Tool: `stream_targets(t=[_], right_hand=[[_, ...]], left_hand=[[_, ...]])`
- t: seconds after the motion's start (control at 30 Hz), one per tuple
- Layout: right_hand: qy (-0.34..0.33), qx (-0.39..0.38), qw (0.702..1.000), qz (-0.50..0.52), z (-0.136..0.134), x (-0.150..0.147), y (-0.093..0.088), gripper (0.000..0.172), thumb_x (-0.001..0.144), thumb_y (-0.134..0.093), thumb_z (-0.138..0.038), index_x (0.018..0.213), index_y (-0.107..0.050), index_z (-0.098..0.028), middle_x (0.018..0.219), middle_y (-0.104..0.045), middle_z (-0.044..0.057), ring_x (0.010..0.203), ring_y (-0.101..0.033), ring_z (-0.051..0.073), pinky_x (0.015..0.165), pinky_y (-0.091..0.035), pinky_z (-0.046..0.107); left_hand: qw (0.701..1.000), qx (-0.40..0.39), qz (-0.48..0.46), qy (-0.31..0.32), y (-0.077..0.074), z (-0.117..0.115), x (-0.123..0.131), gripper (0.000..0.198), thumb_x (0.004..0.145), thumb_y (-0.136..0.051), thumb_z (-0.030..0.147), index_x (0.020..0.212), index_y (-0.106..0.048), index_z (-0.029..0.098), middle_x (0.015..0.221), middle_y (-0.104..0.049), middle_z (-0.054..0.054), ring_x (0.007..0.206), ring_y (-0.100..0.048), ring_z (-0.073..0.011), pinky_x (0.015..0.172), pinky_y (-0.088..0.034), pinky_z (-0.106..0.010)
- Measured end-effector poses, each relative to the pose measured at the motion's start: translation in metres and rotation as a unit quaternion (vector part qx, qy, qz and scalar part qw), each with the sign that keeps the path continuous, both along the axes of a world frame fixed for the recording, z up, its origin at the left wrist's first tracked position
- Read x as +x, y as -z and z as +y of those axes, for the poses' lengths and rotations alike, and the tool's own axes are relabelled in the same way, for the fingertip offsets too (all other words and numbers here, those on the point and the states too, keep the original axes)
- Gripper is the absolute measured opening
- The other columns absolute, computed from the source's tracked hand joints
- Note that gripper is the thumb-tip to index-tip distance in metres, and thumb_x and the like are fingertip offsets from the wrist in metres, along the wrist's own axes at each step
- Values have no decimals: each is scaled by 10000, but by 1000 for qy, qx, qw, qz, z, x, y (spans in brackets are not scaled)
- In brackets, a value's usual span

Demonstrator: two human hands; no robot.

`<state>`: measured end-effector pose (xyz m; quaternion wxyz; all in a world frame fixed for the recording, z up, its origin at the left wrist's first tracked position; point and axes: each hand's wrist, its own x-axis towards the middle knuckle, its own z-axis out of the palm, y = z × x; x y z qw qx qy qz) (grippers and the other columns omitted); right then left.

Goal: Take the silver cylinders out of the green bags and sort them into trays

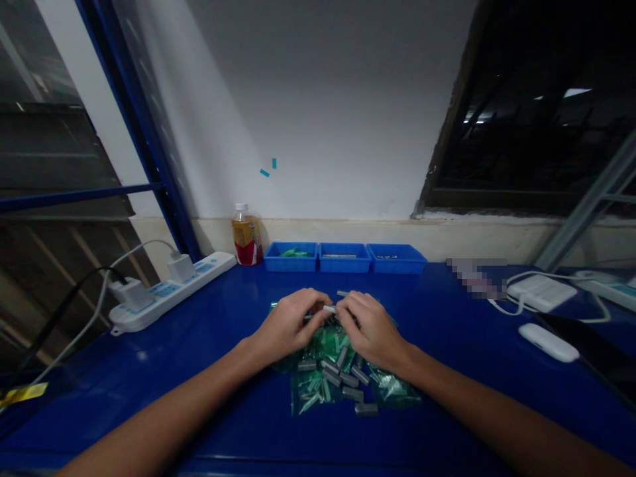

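My left hand (291,322) and my right hand (370,326) meet over a pile of small grey metal blocks (342,379) lying on green-tinted plastic bags (318,394) on the blue table (209,371). Between the fingertips of both hands sits a small pale grey piece (329,309). Both hands have their fingers curled in a pinch around it. More grey blocks lie loose toward me from the hands.
Three blue bins (344,257) stand in a row at the back, next to a drink bottle (246,234). A white power strip (171,289) with plugs lies at left. White devices and cables (541,293) and a dark tablet (601,358) lie at right.
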<state>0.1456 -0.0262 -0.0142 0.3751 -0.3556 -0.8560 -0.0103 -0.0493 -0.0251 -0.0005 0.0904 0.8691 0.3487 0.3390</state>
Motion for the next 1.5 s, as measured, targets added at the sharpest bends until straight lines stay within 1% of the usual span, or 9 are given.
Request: stream_targets(t=[0.13,0.37,0.5,0.67,0.8,1.0,1.1,1.27,1.5], right_hand=[[-3,27,1000,9,-1,0,-1,188,883,-533,-287,1041,-532,-184,915,-617,77,817,-555,212,710,-387,330],[-21,63,997,-45,-3,0,-4,90,906,-495,-228,931,-566,-177,869,-626,72,845,-567,212,724,-373,334],[9,65,996,-54,4,4,-6,138,921,-471,-244,893,-583,-168,832,-619,71,802,-550,200,707,-369,328],[87,52,994,-48,53,22,-28,175,918,-483,-274,874,-604,-156,883,-624,80,862,-558,199,778,-396,310],[199,-68,970,-124,119,33,-55,211,914,-486,-280,959,-626,-128,926,-660,89,855,-590,175,738,-406,246],[200,-174,933,-244,190,24,-67,115,780,-634,-171,872,-693,-135,858,-710,61,785,-635,160,623,-403,196],[188,-212,909,-305,208,17,-67,101,734,-679,-142,833,-698,-132,860,-711,60,803,-641,173,647,-432,214],[166,-243,878,-377,223,9,-63,126,835,-633,-255,838,-658,-132,854,-684,31,776,-631,148,726,-493,303],[138,-205,891,-380,233,-1,-52,96,744,-688,-197,820,-692,-138,859,-703,85,824,-640,204,671,-432,257]], left_hand=[[1000,0,19,-11,1,1,1,248,955,-384,313,897,-576,167,839,-626,-43,802,-572,-158,736,-426,-270],[997,-11,76,-31,-2,1,0,374,974,-309,337,729,-533,166,681,-567,-11,672,-541,-139,622,-383,-240],[994,-15,88,-55,-9,5,-5,324,972,-326,332,846,-578,172,808,-619,-29,786,-570,-161,710,-415,-258],[990,-30,115,-70,6,24,-17,233,912,-473,303,1061,-605,183,1025,-630,-70,974,-567,-205,870,-428,-318],[989,-76,111,-60,19,37,-24,223,894,-493,265,1050,-631,186,1052,-626,-75,983,-578,-199,872,-434,-306],[983,-95,115,-102,16,35,-23,227,917,-438,302,882,-634,195,908,-630,-51,859,-587,-179,752,-428,-266],[978,-98,115,-146,13,35,-25,291,929,-410,368,807,-609,195,838,-631,-41,812,-589,-180,703,-411,-262],[961,-142,99,-218,15,43,-37,144,841,-564,340,905,-582,212,822,-656,-8,768,-604,-175,633,-379,-244],[954,-136,105,-246,22,51,-46,151,846,-543,312,896,-640,208,902,-655,-48,859,-593,-210,723,-408,-286]])
